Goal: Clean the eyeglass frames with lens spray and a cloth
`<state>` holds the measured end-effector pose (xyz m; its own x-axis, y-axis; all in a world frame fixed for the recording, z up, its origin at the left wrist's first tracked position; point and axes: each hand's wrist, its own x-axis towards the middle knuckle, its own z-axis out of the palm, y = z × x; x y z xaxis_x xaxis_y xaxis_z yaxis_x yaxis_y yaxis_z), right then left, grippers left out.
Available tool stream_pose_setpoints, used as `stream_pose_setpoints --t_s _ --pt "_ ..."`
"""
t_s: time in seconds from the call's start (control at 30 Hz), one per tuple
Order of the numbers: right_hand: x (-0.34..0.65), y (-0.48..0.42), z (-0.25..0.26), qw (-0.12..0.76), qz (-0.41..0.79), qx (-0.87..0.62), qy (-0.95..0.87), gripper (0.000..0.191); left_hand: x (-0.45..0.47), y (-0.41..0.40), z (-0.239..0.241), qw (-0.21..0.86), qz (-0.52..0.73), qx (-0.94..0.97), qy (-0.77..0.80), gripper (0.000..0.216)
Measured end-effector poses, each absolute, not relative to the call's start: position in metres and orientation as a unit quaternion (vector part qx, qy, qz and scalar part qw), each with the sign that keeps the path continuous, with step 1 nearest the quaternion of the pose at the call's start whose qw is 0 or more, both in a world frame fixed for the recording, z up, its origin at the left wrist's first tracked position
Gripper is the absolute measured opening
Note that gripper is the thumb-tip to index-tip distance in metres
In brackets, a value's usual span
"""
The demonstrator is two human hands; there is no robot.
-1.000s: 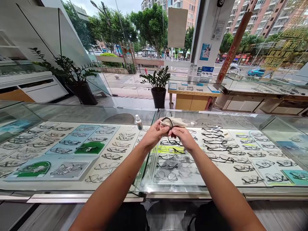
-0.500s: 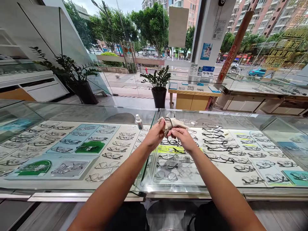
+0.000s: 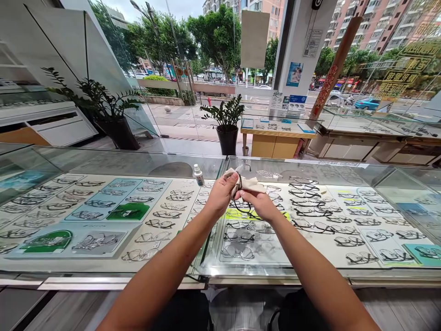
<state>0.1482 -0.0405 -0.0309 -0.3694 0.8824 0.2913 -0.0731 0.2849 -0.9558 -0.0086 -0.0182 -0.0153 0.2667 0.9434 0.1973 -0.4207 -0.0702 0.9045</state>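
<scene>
Though fingers hide much of the frame, a pair of black-rimmed spectacles (image 3: 240, 180) is visible above the glass-topped display bench (image 3: 241, 271), partly wrapped in a soft beige cloth (image 3: 253, 184). The wiping looks to me to be under way: the upper rim lies against the cloth, the lower hangs outside it, and the pair is not yet put down. Whether either lens is finished, I cannot tell.

Its long axis runs steeply, one rim high and the other low, slightly nearer the person; which way the temples point is hidden. The left hand (image 3: 221, 193) clamps cloth and upper rim under its thumb, while the right hand (image 3: 261, 202) pinches near the frame's middle, the cloth's loose end lying over it. Beyond the left hand stands a small white labelled bottle (image 3: 199, 175); rows of displayed eyeglasses (image 3: 239, 236) lie below.
</scene>
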Motion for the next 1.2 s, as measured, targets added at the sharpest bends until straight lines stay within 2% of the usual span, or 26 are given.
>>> stream_pose_setpoints --t_s 0.2,0.37,0.57,0.77,0.9,1.2 --pt "0.154 -0.035 -0.029 0.51 0.5 -0.32 -0.622 0.043 -0.014 -0.01 -0.014 0.652 0.558 0.446 0.253 0.05" --pt "0.165 -0.03 -0.022 0.585 0.465 -0.33 -0.577 0.039 -0.02 0.0 -0.018 0.638 0.565 0.443 0.279 0.057" --pt "0.171 -0.026 -0.022 0.625 0.445 -0.323 -0.554 0.033 -0.023 -0.005 -0.02 0.579 0.497 0.556 0.328 0.058" --pt "0.168 -0.028 -0.024 0.63 0.435 -0.324 -0.556 0.032 -0.02 -0.012 -0.015 0.531 0.432 0.659 0.311 0.058" --pt "0.164 -0.029 -0.025 0.615 0.474 -0.318 -0.544 0.036 -0.013 -0.018 -0.015 0.566 0.401 0.664 0.28 0.058" --pt "0.155 -0.033 -0.028 0.594 0.515 -0.3 -0.54 0.04 -0.005 -0.026 -0.023 0.688 0.411 0.529 0.279 0.049"
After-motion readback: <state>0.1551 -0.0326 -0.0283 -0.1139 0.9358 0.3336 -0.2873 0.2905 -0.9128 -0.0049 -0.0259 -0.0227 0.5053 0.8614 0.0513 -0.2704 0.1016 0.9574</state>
